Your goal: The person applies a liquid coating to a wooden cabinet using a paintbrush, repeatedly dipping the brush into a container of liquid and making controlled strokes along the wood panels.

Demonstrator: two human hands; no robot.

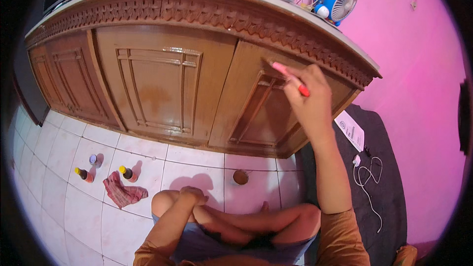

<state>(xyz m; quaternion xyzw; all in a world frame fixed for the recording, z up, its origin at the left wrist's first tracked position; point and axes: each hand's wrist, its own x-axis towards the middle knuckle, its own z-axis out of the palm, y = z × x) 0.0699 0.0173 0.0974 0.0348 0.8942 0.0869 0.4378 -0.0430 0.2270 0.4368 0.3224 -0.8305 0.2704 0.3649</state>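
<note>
My right hand [315, 96] is raised and closed around a slim pink and red paintbrush [284, 70]. Its dark tip meets the upper frame of the right door [253, 64] on a brown wooden cabinet, just above the raised panel. On my bent left leg rests my left hand [195, 195], which holds nothing; its fingers drape loosely. A small round container of brown liquid [240, 177] stands on the tiles between me and the cabinet.
Two small yellow-capped bottles [127, 173], a small can [93, 159] and a red checked cloth [123, 192] are on the floor at left. Right of me, a dark mat [379, 177] bears a booklet [351, 130] and a white cable [362, 182]. A blue fan [337, 0] tops the cabinet.
</note>
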